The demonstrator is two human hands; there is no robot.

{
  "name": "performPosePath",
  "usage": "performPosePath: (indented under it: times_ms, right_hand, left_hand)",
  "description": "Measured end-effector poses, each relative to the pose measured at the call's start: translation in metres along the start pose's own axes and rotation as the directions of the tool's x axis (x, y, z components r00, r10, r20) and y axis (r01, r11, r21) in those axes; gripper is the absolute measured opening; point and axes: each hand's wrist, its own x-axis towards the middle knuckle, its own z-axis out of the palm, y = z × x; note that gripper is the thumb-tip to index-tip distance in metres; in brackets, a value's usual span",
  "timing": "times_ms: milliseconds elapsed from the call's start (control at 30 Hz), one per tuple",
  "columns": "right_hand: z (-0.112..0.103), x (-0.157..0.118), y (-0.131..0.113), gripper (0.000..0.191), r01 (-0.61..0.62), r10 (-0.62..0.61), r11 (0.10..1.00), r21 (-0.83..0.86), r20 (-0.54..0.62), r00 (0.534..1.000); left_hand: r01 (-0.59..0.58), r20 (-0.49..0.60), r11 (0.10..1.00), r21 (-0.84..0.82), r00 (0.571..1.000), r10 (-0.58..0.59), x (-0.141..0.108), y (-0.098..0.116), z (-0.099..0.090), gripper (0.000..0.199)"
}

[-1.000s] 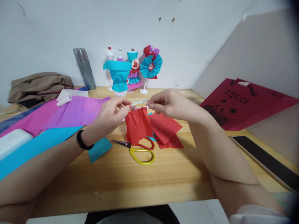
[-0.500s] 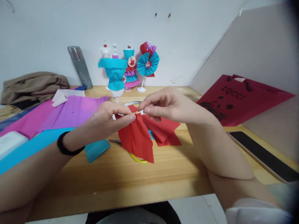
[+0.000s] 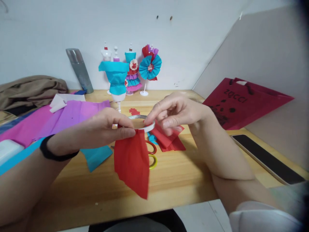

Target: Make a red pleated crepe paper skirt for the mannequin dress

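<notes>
My left hand (image 3: 113, 125) pinches the top edge of a red crepe paper piece (image 3: 132, 161) between thumb and fingers, and the paper hangs down over the table. My right hand (image 3: 175, 112) has its index finger at the rim of a white tape roll (image 3: 147, 128), with the thumb held apart and the other fingers curled. A small red bit shows by that fingertip. Behind the hanging paper lie scissors with red and yellow handles (image 3: 152, 162), partly covered. More folded red paper (image 3: 169, 138) rests under and beside my right hand.
Purple and pink paper (image 3: 79, 111) and blue paper (image 3: 96, 158) lie at left. Small dress forms in paper outfits (image 3: 117, 77) stand along the wall near a grey bottle (image 3: 80, 71). A red bag (image 3: 246, 101) and a phone (image 3: 265, 158) are at right.
My hands have moved apart. The left has shifted left and lower with the red paper, and the right has opened from a pinch and reached to the tape roll.
</notes>
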Motion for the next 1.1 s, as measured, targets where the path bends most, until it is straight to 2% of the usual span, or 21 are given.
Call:
performPosePath:
  times_ms: [100, 200, 233, 267, 333, 367, 433, 600, 767, 833, 900, 967, 1000, 1033, 1100]
  right_hand:
    - [-0.016, 0.002, 0.013, 0.036, -0.059, 0.032, 0.992, -0.112, -0.230, 0.973]
    - [-0.040, 0.011, 0.041, 0.022, -0.198, 0.062, 0.955, -0.220, -0.506, 0.860]
    - [-0.048, 0.015, 0.054, 0.016, -0.304, 0.104, 0.912, -0.276, -0.560, 0.822]
    - [-0.057, 0.018, 0.068, 0.012, -0.442, 0.162, 0.830, -0.342, -0.610, 0.776]
    - [-0.070, 0.021, 0.095, 0.008, -0.642, 0.331, 0.645, -0.414, -0.606, 0.723]
    - [-0.075, 0.022, 0.107, 0.009, -0.688, 0.428, 0.618, -0.381, -0.571, 0.700]
    - [-0.080, 0.020, 0.128, 0.012, -0.715, 0.507, 0.614, -0.333, -0.528, 0.681]
    - [-0.078, 0.017, 0.154, 0.012, -0.719, 0.573, 0.641, -0.269, -0.457, 0.681]
    - [-0.077, 0.015, 0.144, 0.014, -0.664, 0.555, 0.733, -0.145, -0.436, 0.708]
    - [-0.080, 0.010, 0.133, 0.014, -0.595, 0.530, 0.803, -0.035, -0.415, 0.740]
    - [-0.084, 0.004, 0.122, 0.016, -0.407, 0.445, 0.895, 0.181, -0.397, 0.803]
    - [-0.085, 0.001, 0.113, 0.018, -0.326, 0.397, 0.916, 0.235, -0.404, 0.824]
    - [-0.085, 0.002, 0.111, 0.018, -0.339, 0.395, 0.918, 0.204, -0.401, 0.827]
    - [-0.083, 0.003, 0.111, 0.017, -0.406, 0.419, 0.906, 0.121, -0.397, 0.816]
    - [-0.078, 0.010, 0.114, 0.018, -0.585, 0.503, 0.803, -0.113, -0.398, 0.767]
  left_hand:
    - [0.007, -0.033, 1.000, -0.010, 0.999, -0.008, -0.002, -0.002, -0.005, 0.032]
    - [0.038, -0.051, 0.998, -0.046, 0.998, -0.041, -0.004, -0.002, -0.014, 0.035]
    - [0.045, -0.043, 0.998, -0.051, 0.998, -0.047, -0.004, -0.002, -0.016, 0.035]
    - [0.047, -0.033, 0.998, -0.050, 0.998, -0.049, -0.005, -0.003, -0.017, 0.036]
    - [0.045, -0.025, 0.999, -0.031, 0.999, -0.045, -0.006, -0.005, -0.017, 0.037]
    - [0.046, -0.028, 0.999, -0.019, 0.999, -0.046, -0.006, -0.007, -0.016, 0.037]
    - [0.043, -0.038, 0.999, -0.001, 0.998, -0.043, -0.006, -0.010, -0.014, 0.037]
    - [0.063, -0.032, 0.998, 0.024, 0.998, -0.062, -0.005, -0.014, -0.011, 0.038]
    - [0.056, -0.004, 0.998, 0.043, 0.998, -0.056, -0.002, -0.015, -0.013, 0.040]
    - [0.049, 0.001, 0.998, 0.046, 0.999, -0.049, -0.001, -0.014, -0.013, 0.042]
    - [0.056, -0.003, 0.997, 0.043, 0.998, -0.056, -0.001, -0.014, -0.014, 0.042]
    - [0.065, -0.016, 0.997, 0.033, 0.998, -0.065, -0.001, -0.014, -0.014, 0.040]
    - [0.068, -0.019, 0.997, 0.026, 0.998, -0.067, 0.000, -0.014, -0.014, 0.040]
    - [0.067, -0.016, 0.998, 0.021, 0.998, -0.067, 0.000, -0.015, -0.013, 0.041]
    - [0.067, 0.004, 0.998, 0.016, 0.998, -0.067, 0.002, -0.016, -0.011, 0.041]
